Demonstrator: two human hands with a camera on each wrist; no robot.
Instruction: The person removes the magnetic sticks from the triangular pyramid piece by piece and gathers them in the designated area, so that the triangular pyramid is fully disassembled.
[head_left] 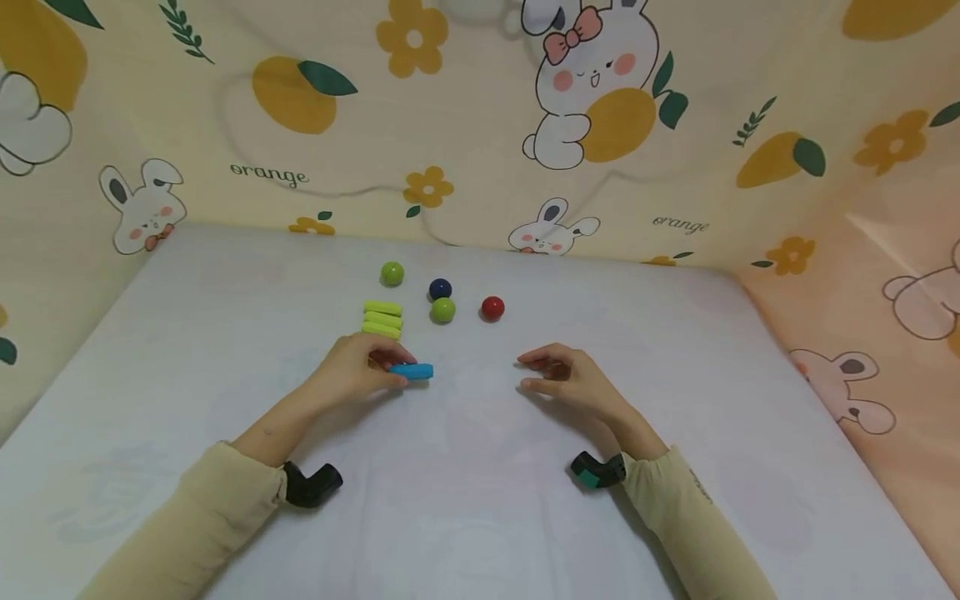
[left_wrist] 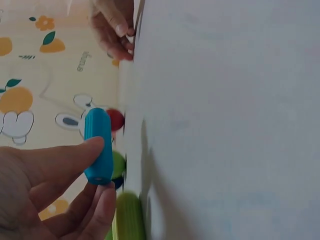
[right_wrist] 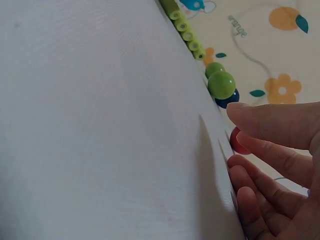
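My left hand (head_left: pixel 351 367) pinches a short blue ribbed rod (head_left: pixel 418 372) between thumb and fingers. In the left wrist view the blue rod (left_wrist: pixel 98 150) is held a little above the table, with a small hole in its end. To the right, my right hand (head_left: pixel 573 382) hovers low over the table with loosely bent fingers and nothing in its grasp. Just beyond my left hand, several yellow-green rods (head_left: pixel 383 320) lie side by side, partly hidden by it. The right wrist view shows the holes in the ends of these green rods (right_wrist: pixel 188 36).
Farther back sit a green ball (head_left: pixel 392 273), a dark blue ball (head_left: pixel 440 288), a second green ball (head_left: pixel 443 311) in front of it, and a red ball (head_left: pixel 492 308). A white cloth covers the table (head_left: pixel 465 500). Behind it hangs a printed curtain (head_left: pixel 465 125).
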